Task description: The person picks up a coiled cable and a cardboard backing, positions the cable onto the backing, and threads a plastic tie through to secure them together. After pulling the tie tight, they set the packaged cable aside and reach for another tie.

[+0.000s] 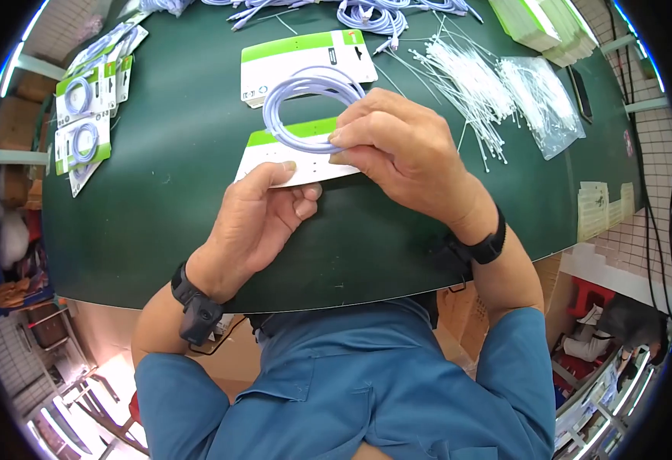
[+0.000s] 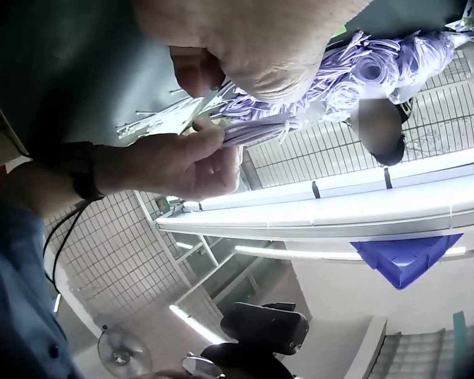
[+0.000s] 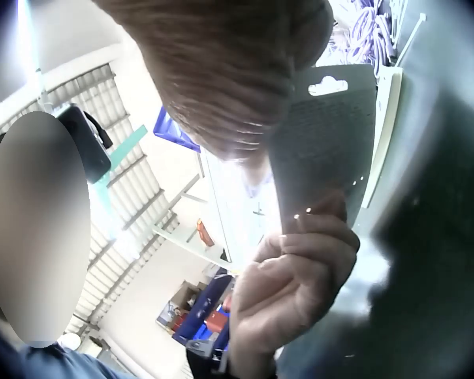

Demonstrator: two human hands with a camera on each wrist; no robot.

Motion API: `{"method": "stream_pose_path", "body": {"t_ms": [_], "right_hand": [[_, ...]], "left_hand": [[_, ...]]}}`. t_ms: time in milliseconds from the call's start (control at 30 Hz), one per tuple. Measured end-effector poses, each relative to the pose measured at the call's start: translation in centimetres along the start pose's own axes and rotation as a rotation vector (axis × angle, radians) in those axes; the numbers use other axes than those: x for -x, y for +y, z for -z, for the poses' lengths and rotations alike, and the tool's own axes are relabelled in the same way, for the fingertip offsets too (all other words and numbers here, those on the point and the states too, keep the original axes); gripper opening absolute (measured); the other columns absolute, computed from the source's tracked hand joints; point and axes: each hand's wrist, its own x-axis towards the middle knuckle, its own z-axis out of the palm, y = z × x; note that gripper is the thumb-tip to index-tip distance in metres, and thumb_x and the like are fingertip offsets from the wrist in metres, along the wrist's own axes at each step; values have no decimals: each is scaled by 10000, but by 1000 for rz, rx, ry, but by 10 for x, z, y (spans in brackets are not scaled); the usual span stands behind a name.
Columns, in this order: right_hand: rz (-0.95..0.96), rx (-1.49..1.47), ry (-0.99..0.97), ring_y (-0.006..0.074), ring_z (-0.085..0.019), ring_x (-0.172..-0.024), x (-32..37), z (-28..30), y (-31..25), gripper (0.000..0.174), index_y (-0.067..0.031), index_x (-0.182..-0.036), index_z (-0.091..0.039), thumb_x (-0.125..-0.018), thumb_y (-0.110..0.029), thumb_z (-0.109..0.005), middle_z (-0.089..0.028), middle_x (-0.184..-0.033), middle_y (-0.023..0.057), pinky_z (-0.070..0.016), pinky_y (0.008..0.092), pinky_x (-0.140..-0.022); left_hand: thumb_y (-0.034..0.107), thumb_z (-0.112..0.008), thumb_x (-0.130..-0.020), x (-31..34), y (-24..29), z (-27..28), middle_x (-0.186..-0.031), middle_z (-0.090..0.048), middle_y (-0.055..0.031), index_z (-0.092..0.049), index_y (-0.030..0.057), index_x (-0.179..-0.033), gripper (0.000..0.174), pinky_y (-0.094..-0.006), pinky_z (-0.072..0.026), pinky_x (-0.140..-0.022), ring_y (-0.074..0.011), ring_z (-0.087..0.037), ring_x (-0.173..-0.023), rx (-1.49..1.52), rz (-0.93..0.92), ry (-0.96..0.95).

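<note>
My left hand point(image 1: 255, 218) grips a white and green backing card point(image 1: 313, 170) by its near edge, thumb on top and fingers underneath. Just over that card, my right hand point(image 1: 413, 153) pinches a coil of lavender cable point(image 1: 275, 115) between thumb and fingers at its right side. The coil is tilted and overlaps the card's green band. In the right wrist view the card's shaded underside point(image 3: 328, 130) shows, with a hang hole and small punched holes. The left wrist view shows the coil point(image 2: 257, 130) edge-on in the right hand.
Beyond the hands lies a stack of backing cards point(image 1: 263, 73). Loose white cable ties point(image 1: 462, 84) and a clear bag of ties point(image 1: 543, 103) are at right, near a card pile point(image 1: 531, 27). Carded coils point(image 1: 83, 142) lie at left, more lavender cables point(image 1: 378, 19) at the back.
</note>
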Motion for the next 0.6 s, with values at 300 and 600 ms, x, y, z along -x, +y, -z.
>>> {"method": "stream_pose_path", "body": {"t_ms": [300, 600], "right_hand": [[-119, 128, -124, 250, -640, -898, -5, 21, -1, 225, -77, -959, -733, -762, -35, -832, -724, -925, 35, -523, 351, -770], [-88, 113, -61, 244, -663, -908, 2, 13, 14, 228, -87, -974, -746, -769, -55, -838, -700, -945, 33, -538, 352, -768]], "left_hand": [[73, -600, -976, -20, 0, -25, -1130, -682, -138, -590, -30, -1272, 313, -323, -539, -738, -191, -662, -858, -380, -340, -72], [57, -646, -936, -41, 1, -21, -1140, -673, -119, -580, -17, -1290, 367, -316, -550, -741, -179, -657, -887, -477, -466, -166]]}}
